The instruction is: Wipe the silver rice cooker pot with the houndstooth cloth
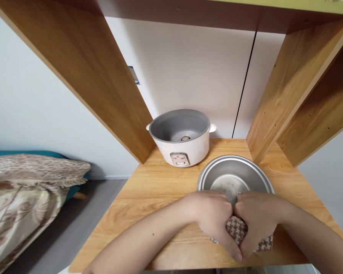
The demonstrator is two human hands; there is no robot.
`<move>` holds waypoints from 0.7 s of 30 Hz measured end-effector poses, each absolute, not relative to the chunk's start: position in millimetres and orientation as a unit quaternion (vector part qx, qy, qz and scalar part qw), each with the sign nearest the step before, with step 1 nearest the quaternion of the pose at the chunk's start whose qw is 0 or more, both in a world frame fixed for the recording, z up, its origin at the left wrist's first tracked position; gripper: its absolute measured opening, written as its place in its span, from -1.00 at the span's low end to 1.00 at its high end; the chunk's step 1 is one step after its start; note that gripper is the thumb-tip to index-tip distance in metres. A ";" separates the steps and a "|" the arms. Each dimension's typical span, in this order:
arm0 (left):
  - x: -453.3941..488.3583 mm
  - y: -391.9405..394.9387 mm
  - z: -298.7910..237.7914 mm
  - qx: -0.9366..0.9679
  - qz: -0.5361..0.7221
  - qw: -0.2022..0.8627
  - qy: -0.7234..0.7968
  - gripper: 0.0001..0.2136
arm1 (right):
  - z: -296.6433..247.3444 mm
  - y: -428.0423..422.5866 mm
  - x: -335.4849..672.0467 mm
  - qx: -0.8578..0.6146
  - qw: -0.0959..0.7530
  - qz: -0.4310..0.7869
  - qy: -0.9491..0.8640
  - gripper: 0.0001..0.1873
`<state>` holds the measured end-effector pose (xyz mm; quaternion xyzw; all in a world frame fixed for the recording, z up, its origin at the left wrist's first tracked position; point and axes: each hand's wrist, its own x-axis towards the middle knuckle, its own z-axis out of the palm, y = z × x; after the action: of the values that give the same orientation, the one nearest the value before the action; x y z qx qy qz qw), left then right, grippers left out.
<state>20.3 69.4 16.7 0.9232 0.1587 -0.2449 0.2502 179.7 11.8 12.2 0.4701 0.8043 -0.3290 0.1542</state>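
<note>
My left hand [214,217] and my right hand [258,217] are pressed together with fingers closed round a brown-and-white houndstooth cloth [236,230], near the front edge of a wooden table [148,190]. Just behind my hands sits a steel inner pot [233,176], its near rim hidden by my knuckles. Farther back stands a white rice cooker body [180,137], open and without its pot, its control panel facing me.
Wooden shelf panels rise at left [82,64] and right [297,87] of the table's back. A white wall is behind. At lower left a bed with a patterned cover [25,190] stands over a grey floor [74,224].
</note>
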 end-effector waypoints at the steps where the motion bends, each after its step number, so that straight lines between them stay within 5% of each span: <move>1: 20.4 69.5 16.6 0.922 -0.247 0.251 0.159 -0.42 | 11.9 12.0 179.6 0.469 0.159 -0.330 0.803 -0.36; 21: 14.0 84.8 19.7 0.949 -0.190 0.204 0.150 -0.35 | 8.3 -2.3 174.8 0.449 0.101 -0.338 0.821 -0.43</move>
<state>14.0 84.8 19.7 0.9486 0.1504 -0.1900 0.2036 174.8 -2.3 8.3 0.4486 0.8212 -0.3380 0.1009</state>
